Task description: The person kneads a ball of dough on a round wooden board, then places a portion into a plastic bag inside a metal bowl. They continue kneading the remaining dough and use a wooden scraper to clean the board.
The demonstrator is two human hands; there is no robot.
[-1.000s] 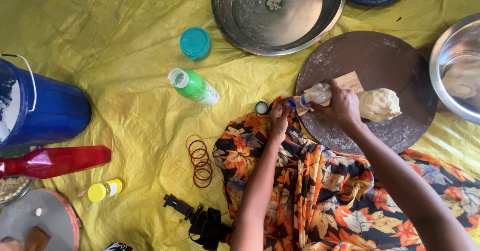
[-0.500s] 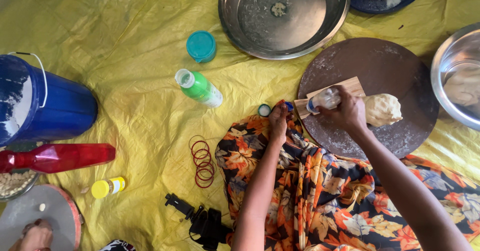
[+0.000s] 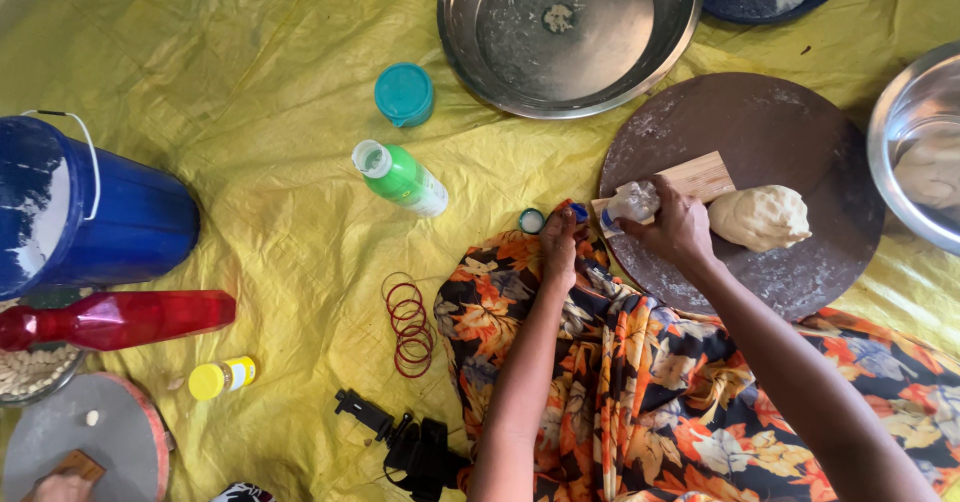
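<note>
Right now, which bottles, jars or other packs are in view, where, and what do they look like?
Green bottle: lying mid-sheet, white label end, clear cap.
Teal jar: above it, round lid.
Small yellow bottle: lying lower left, yellow cap, pale label.
Red bottle: lying at left, long.
Small clear bottle: in right hand, blue neck.
No screens or signs.

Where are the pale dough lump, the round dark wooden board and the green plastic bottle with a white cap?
pale dough lump (image 3: pixel 760 218), head view, middle of its top.
round dark wooden board (image 3: pixel 770 122), head view, bare upper part.
green plastic bottle with a white cap (image 3: pixel 400 177), head view, middle of its green body.
</note>
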